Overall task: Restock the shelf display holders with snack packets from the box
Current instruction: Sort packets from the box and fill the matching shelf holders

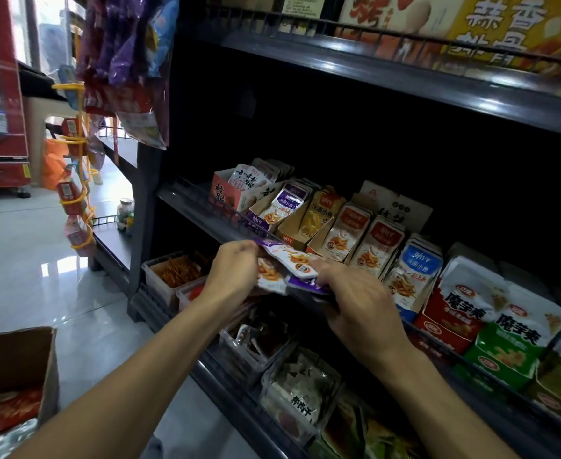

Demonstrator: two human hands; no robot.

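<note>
Both my hands hold a small bunch of purple-and-white snack packets (289,265) just in front of the middle shelf's edge. My left hand (236,270) grips the bunch from the left, my right hand (355,299) grips it from the right and below. Directly behind them stands the purple display holder (265,213), partly filled with the same purple packets. The cardboard box (17,362) sits at the lower left, open, with red and silver packets inside.
On the middle shelf (189,207) stand a pink holder (229,190), yellow, red and blue packet holders (414,270) and bigger red and green bags (500,346). Clear bins (173,273) fill the lower shelf. Hanging snack strips (73,197) dangle at the left over a tiled floor.
</note>
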